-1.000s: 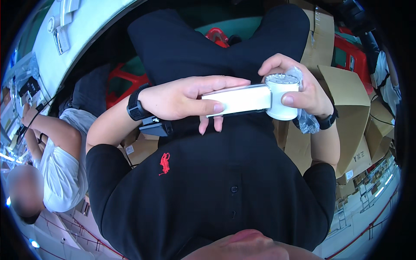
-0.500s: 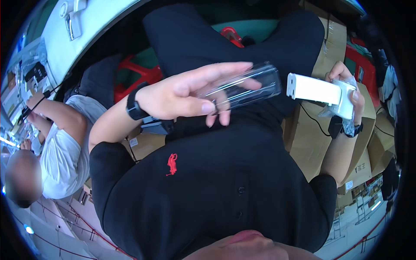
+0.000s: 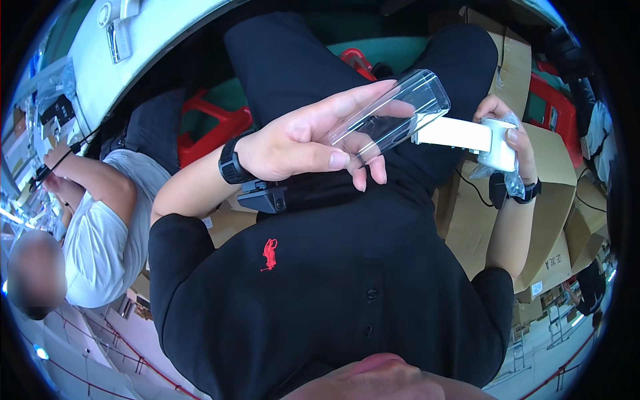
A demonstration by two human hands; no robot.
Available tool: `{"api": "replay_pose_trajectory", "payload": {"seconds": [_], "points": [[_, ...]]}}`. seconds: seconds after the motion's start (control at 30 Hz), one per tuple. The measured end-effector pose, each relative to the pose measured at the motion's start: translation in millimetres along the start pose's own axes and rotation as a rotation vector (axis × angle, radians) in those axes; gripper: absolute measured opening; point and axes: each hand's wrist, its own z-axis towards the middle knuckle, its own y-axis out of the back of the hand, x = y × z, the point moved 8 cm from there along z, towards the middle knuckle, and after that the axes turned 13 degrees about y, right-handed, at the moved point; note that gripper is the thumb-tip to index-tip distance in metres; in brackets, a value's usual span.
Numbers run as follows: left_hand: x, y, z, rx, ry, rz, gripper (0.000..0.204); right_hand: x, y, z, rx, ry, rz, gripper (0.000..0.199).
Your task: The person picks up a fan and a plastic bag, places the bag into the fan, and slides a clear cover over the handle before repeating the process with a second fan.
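My left hand (image 3: 300,141) grips a clear rectangular plastic sleeve (image 3: 407,110), thumb on its near side and fingers around and behind it. The sleeve is tilted, its far end pointing up and right. In my right hand (image 3: 520,143) is a white device (image 3: 460,135) with a long rectangular body and a rounded, wider end. Thin clear plastic film (image 3: 512,183) hangs at that rounded end, under my fingers. The free end of the white body meets or overlaps the sleeve's right side in view; I cannot tell whether it touches or lies behind.
Open cardboard boxes (image 3: 540,193) stand at the right, beside a red stool (image 3: 559,113). Another red plastic stool (image 3: 207,127) is at the left, near a co-worker in a white shirt (image 3: 100,233). A white table edge (image 3: 83,53) curves across the upper left.
My hands have come closer together. The white device has shifted left toward the sleeve, and my left hand has moved slightly right, tilting the sleeve more steeply.
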Motion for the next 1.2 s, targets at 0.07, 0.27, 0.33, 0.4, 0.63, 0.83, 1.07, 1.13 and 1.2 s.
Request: {"api": "replay_pose_trajectory", "payload": {"seconds": [0.07, 0.27, 0.33, 0.4, 0.63, 0.83, 1.07, 1.13, 1.2], "points": [[0, 0, 2, 0.000, -0.003, 0.001, 0.087, -2, -1, 0, 0.009, 0.000, 0.004, 0.067], [-1, -1, 6, -0.113, -0.076, 0.025, 0.081, 1, -4, 9, -0.116, 0.081, 0.041, 0.057], [-12, 1, 4, -0.289, -0.114, 0.379, 0.076, 0, -4, 15, -0.145, 0.097, 0.045, 0.054], [-33, 3, -3, -0.648, -0.186, 1.065, 0.067, -4, -1, 22, -0.149, 0.117, 0.044, 0.049], [-40, 23, -63, -1.104, -0.297, 1.345, 0.049, -13, -13, 39, -0.043, 0.078, 0.053, 0.043], [159, 85, -247, -1.853, -0.358, 0.298, 0.034, -30, -44, 84, 0.027, -0.152, 0.211, 0.044], [497, 13, -309, -2.325, -0.528, -0.998, 0.029, -43, -133, 141, 0.321, -0.423, 0.179, 0.052], [534, -5, -253, -2.367, -0.623, -1.255, 0.032, -51, -132, 156, 0.405, -0.449, 0.159, 0.053], [565, -33, -186, -2.373, -0.756, -1.698, 0.040, -49, -137, 158, 0.473, -0.490, 0.104, 0.052]]}}
